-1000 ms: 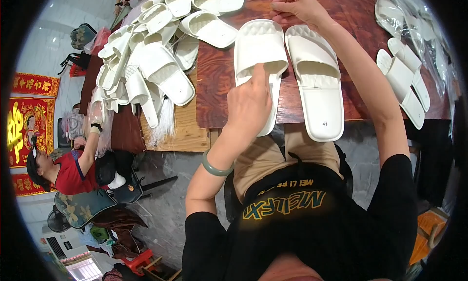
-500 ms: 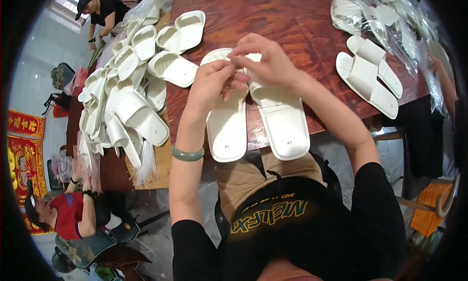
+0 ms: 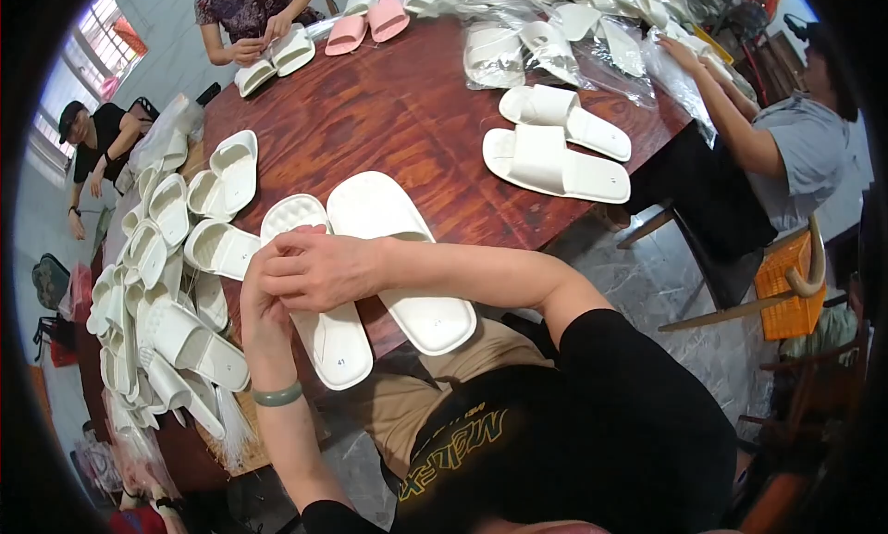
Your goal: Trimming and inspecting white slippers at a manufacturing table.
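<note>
Two white slide slippers lie side by side in front of me at the table edge. Over the strap of the left slipper (image 3: 340,356) my two hands meet. My right hand (image 3: 324,270) lies across it with bent fingers pressed together, covering much of my left hand (image 3: 263,289). Whatever is between the fingers is hidden, and the left fingertips do not show. A thin thread-like line runs down that slipper's heel. The right slipper (image 3: 373,203) sits partly under my right forearm, its toe pointing away from me.
Heaped white slippers (image 3: 190,340) stand to my left beside a bundle of white strands (image 3: 233,432). Another white pair (image 3: 546,155) lies right of centre on the wooden table (image 3: 370,108). Bagged slippers (image 3: 564,48) and a pink pair (image 3: 365,27) are farther back. Co-workers sit around.
The view has swung to the right, bringing more co-workers in. My hands have closed together over the left slipper's strap, the right now covering the left.
</note>
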The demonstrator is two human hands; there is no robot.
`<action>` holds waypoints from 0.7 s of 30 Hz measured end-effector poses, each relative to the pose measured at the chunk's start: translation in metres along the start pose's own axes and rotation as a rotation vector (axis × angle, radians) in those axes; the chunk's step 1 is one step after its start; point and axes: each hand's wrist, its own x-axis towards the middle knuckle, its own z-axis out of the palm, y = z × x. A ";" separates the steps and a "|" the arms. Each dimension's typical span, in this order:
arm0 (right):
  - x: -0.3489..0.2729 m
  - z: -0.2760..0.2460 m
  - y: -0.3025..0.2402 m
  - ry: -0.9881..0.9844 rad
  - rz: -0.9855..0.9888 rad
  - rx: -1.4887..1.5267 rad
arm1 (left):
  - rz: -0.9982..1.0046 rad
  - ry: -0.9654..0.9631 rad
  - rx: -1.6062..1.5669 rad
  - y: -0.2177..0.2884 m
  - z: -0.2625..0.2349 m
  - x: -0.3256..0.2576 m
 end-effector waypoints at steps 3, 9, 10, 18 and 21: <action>-0.006 -0.001 0.004 -0.020 0.009 -0.018 | -0.178 0.046 -0.273 -0.011 -0.005 0.007; -0.006 -0.005 0.004 0.227 0.277 0.379 | -0.269 0.068 -0.245 -0.018 -0.022 0.017; -0.001 -0.005 0.000 0.268 0.284 0.410 | -0.377 0.237 -0.256 -0.015 -0.019 0.018; -0.004 -0.049 -0.023 0.391 0.974 1.176 | -0.373 0.041 0.162 -0.009 -0.037 0.024; -0.022 -0.054 -0.034 0.418 1.103 1.223 | -0.265 0.138 0.384 -0.029 -0.051 0.027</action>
